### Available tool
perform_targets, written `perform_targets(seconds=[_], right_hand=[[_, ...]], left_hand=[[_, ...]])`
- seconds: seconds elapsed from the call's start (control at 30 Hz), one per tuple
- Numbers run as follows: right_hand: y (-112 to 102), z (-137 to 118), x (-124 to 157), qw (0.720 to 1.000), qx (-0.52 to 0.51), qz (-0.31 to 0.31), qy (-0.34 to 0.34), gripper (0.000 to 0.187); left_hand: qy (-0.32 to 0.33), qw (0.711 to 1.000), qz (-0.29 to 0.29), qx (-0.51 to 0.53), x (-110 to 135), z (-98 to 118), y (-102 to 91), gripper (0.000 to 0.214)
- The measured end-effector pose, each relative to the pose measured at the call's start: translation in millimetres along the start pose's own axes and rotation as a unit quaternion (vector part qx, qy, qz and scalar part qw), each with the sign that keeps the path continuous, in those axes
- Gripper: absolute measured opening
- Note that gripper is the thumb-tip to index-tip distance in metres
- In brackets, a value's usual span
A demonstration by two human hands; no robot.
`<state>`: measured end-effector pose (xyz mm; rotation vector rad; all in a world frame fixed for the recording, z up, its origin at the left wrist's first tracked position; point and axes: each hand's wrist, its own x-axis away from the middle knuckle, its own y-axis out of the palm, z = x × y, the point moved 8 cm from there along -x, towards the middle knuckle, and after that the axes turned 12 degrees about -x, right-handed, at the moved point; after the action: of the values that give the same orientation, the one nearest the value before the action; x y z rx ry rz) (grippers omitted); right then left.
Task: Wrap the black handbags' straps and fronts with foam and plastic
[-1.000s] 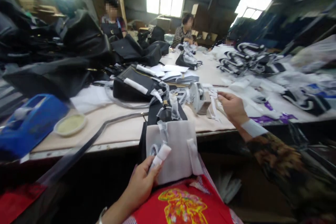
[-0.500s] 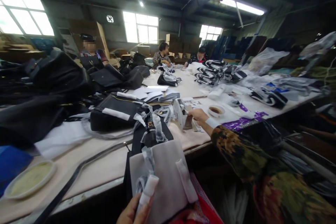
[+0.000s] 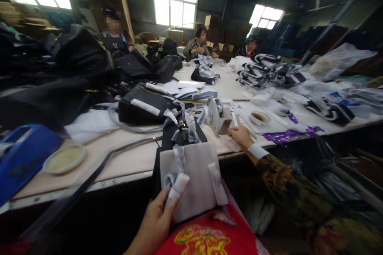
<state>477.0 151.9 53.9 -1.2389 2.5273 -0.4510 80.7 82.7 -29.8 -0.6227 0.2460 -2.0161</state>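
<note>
A black bag (image 3: pixel 171 138) leans against the table edge at my lap, its front covered by a pale foam sheet (image 3: pixel 203 183). Clear plastic film wraps its handle and fittings. At the bag's lower left, my left hand (image 3: pixel 158 217) pinches a white foam-wrapped strap end (image 3: pixel 180 184) between thumb and fingers. My right hand (image 3: pixel 241 137) is closed in a pinch just right of a grey tape dispenser (image 3: pixel 220 116). What lies between those fingertips is too small to make out. Another white foam roll (image 3: pixel 218 183) sits along the sheet's right side.
Another black bag (image 3: pixel 143 105) with foam strips lies behind, near stacked white sheets (image 3: pixel 191 91). A bowl of brown contents (image 3: pixel 259 118) and purple plastic (image 3: pixel 281 135) lie right. A round pale-yellow dish (image 3: pixel 66 158) stands left. Several people sit across the table.
My right hand has come away from the dispenser's front toward the table edge, fingers still pinched. My left hand keeps its hold on the strap end. The whole view has tilted downward.
</note>
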Motion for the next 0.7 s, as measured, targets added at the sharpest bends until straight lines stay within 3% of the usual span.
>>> perform_targets(seconds=[0.07, 0.13, 0.23, 0.3, 0.37, 0.43, 0.57, 0.7], right_hand=[[9.8, -11.3, 19.9, 0.999, -0.025, -0.047, 0.003, 0.028], [34.1, -34.7, 54.6, 0.985, -0.075, -0.155, -0.026, 0.028], [82.0, -73.4, 134.6, 0.928, -0.091, -0.351, -0.081, 0.020], [105.8, -84.5, 181.9, 0.911, -0.079, -0.397, -0.086, 0.020], [123.4, -83.8, 213.0, 0.910, -0.076, -0.401, -0.072, 0.021], [133.0, -75.2, 226.4, 0.922, -0.062, -0.379, -0.049, 0.023], [133.7, -61.2, 226.6, 0.943, -0.016, -0.330, -0.022, 0.026], [133.4, -53.2, 227.5, 0.944, 0.001, -0.330, 0.009, 0.031]], left_hand=[[0.009, 1.000, -0.012, 0.007, 4.8, 5.3, 4.0, 0.051], [0.019, 0.999, -0.020, 0.016, 6.2, 10.1, 7.0, 0.043], [0.026, 0.999, -0.011, 0.019, 4.5, 13.4, 8.6, 0.035], [0.036, 0.999, 0.007, 0.004, 4.2, 16.5, 7.4, 0.032], [0.055, 0.998, 0.032, -0.022, 5.8, 22.1, 4.2, 0.029], [0.070, 0.995, 0.052, -0.050, 8.6, 27.5, 1.2, 0.028], [0.084, 0.992, 0.066, -0.074, 12.4, 30.0, 0.1, 0.028], [0.104, 0.989, 0.078, -0.070, 11.8, 25.1, 3.0, 0.027]])
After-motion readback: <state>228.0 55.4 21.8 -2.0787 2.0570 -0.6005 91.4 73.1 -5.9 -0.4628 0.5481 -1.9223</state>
